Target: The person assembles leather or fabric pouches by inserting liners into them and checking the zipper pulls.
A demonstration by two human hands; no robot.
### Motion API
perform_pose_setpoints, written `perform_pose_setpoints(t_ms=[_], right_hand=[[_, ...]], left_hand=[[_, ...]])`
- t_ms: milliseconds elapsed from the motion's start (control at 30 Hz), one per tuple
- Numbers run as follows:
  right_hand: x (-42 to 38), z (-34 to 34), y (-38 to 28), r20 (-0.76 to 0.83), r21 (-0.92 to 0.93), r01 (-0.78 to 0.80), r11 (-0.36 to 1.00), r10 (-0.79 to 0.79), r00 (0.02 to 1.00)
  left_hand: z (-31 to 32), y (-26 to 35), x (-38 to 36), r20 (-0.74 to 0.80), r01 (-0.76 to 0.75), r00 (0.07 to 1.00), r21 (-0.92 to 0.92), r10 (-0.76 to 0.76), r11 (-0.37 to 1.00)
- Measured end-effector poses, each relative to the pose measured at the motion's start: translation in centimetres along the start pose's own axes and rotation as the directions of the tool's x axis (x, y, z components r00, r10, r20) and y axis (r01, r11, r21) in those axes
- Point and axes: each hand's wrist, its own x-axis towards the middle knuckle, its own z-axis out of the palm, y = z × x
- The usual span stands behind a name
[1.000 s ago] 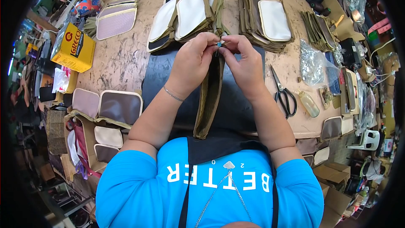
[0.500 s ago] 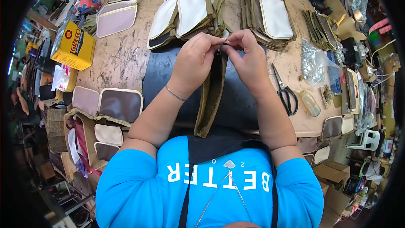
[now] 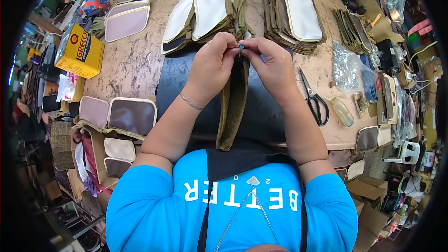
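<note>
My left hand and my right hand meet at the far end of an olive-brown fabric pouch. The thumb and fingers of each are pinched together there. Between the fingertips shows a tiny teal piece, too small to name; the fingers cover most of that end. The pouch stands on its narrow edge, slightly open along its length, with its near end close to my apron. Under it lies a black mat. To the right of my right hand rest black-handled scissors.
White-panelled pouches in stacks stand beyond my hands. A yellow box is at the left, above brown and cream pouches. On the right are a small bottle and clear plastic wrap.
My fingertips have shifted slightly left and a little apart, and the teal piece between them shows more. The pouch stays nearly in place. The whole view has moved slightly.
</note>
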Motion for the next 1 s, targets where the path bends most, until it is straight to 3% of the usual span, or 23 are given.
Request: perform_pose_setpoints(t_ms=[300, 500, 567, 667, 700, 767, 800, 900, 1000], right_hand=[[0.0, 0.1, -0.1, -0.009, -0.082, 0.099, 0.992, -0.101, 0.995], [-0.1, 0.5, 0.1, -0.014, -0.19, 0.193, 0.963, -0.199, 0.98], [-0.3, 0.7, -0.1, -0.015, -0.202, 0.2, 0.959, -0.208, 0.978], [-0.7, 1.1, 0.0, -0.017, 0.156, -0.105, 0.982, 0.109, 0.994], [-0.8, 1.2, 0.1, 0.004, 0.305, -0.208, 0.929, 0.218, 0.976], [-0.9, 1.6, 0.4, 0.098, 0.568, -0.387, 0.726, 0.407, 0.908], [-0.9, 1.7, 0.7, 0.095, 0.593, -0.374, 0.713, 0.399, 0.912], [-0.8, 1.9, 1.4, 0.108, 0.653, -0.368, 0.662, 0.399, 0.91], [-0.5, 1.9, 1.6, 0.163, 0.665, -0.418, 0.619, 0.426, 0.89]], left_hand=[[0.1, 0.1, -0.2, -0.031, 0.053, 0.998, -0.094, -0.056, 0.994], [-0.1, 0.0, -0.4, 0.02, 0.091, 0.995, 0.115, -0.094, 0.989], [0.1, -0.2, -0.7, 0.0, 0.115, 0.993, 0.073, -0.115, 0.991], [0.1, -0.3, -0.5, -0.013, 0.171, 0.985, -0.109, -0.173, 0.979], [-0.1, -0.2, -0.4, -0.013, 0.193, 0.98, -0.187, -0.199, 0.963], [-0.8, 0.2, -0.1, 0.048, 0.256, 0.967, -0.155, -0.252, 0.954], [-1.1, 0.3, 0.0, 0.079, 0.288, 0.957, -0.136, -0.279, 0.948], [-1.2, -0.3, 0.1, 0.041, 0.193, 0.981, -0.151, -0.189, 0.97], [-1.7, -0.2, 0.5, 0.084, 0.283, 0.959, -0.23, -0.271, 0.931]])
